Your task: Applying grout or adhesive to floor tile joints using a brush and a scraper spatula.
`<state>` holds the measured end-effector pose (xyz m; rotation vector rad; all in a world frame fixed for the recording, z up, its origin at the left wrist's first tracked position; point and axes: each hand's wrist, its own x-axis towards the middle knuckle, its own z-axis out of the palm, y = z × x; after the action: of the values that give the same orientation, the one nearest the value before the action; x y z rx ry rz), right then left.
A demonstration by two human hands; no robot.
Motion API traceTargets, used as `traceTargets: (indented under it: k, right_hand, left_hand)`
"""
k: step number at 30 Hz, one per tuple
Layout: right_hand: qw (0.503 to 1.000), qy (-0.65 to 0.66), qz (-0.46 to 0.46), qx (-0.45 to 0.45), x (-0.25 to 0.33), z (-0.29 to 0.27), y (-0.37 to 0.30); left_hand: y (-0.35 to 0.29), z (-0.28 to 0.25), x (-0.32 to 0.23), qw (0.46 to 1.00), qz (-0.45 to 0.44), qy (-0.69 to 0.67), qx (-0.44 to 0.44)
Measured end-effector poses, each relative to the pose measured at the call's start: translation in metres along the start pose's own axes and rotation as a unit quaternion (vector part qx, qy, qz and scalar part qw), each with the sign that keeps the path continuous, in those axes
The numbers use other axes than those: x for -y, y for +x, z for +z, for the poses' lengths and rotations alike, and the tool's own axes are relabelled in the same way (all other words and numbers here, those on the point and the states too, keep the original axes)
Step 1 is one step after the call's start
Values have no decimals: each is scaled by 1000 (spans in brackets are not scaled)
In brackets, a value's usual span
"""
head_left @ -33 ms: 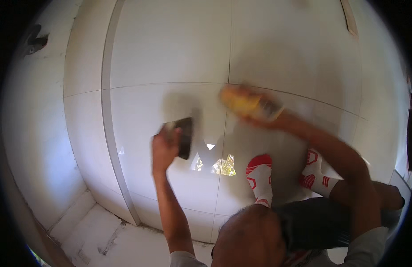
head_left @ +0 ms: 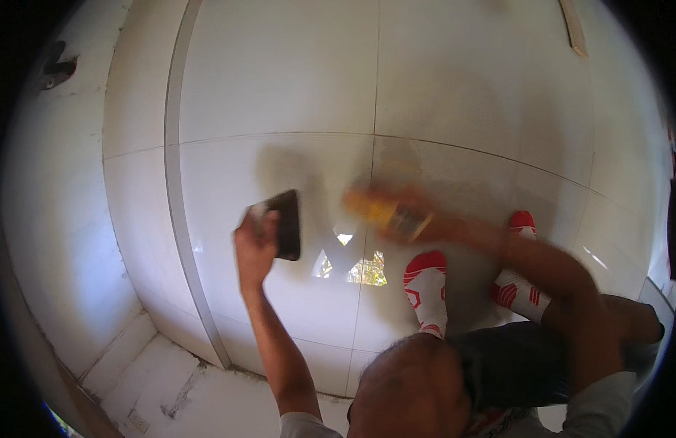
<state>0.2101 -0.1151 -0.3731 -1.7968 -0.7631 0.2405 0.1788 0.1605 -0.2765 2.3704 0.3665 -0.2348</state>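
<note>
My left hand [head_left: 255,244] is closed round a flat, dark, rectangular plate-like tool [head_left: 288,226], held over the pale glossy tiles. Its thumb lies along the near edge of the tool. Over the joint between two tiles, my right hand [head_left: 418,201] grips a yellow block-like thing [head_left: 374,208] with a grey-black part at its wrist end. Motion smears this hand and the thing, so its exact kind cannot be made out. Just beyond the right hand, a faint wet-looking patch [head_left: 398,155] marks the tile.
My feet in red-and-white socks [head_left: 427,288] rest on the tiles near the right arm. A long grey strip [head_left: 173,160] runs along the left side, beside a wall with a dark hole [head_left: 59,73]. A thin wooden piece [head_left: 574,31] lies far right. Rough, stained flooring [head_left: 163,379] shows lower left.
My right hand has swept nearer and slightly left with the yellow thing, uncovering the wet-looking patch. My left hand has shifted a little left with the dark tool.
</note>
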Motion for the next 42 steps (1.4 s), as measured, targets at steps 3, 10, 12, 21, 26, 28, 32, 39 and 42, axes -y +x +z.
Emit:
traceTargets:
  k: [3,10,12,21,26,28,32,39,42]
  right_hand:
    - [847,50,71,524,52,132,-79]
    - [893,-65,81,438,-2,113,-30]
    - [951,-268,-82,128,-79,-2,39]
    - [954,-282,-44,89,-26,-52,129]
    - [893,96,1,440,71,160,-33]
    - [845,11,-43,533,75,194,-40]
    - [981,-100,-23,165,-18,181,65]
    - [800,-569,117,148,-65,-142,257]
    - [916,-398,10,50,-75,-205,219]
  left_hand:
    - [-11,-21,-17,992,-31,-39,-115]
    - [-53,-43,0,986,-77,-12,-147]
    - [-75,-38,20,982,-78,-39,-165]
    - [-168,-19,89,944,-177,-164,-225]
    - [-188,-1,104,917,-230,-148,-290]
    - [-203,21,119,902,-235,-161,-324]
    - [-264,51,153,857,-290,-182,-386]
    - [-307,71,221,816,-331,-163,-444]
    - [-257,46,241,828,-290,-155,-455]
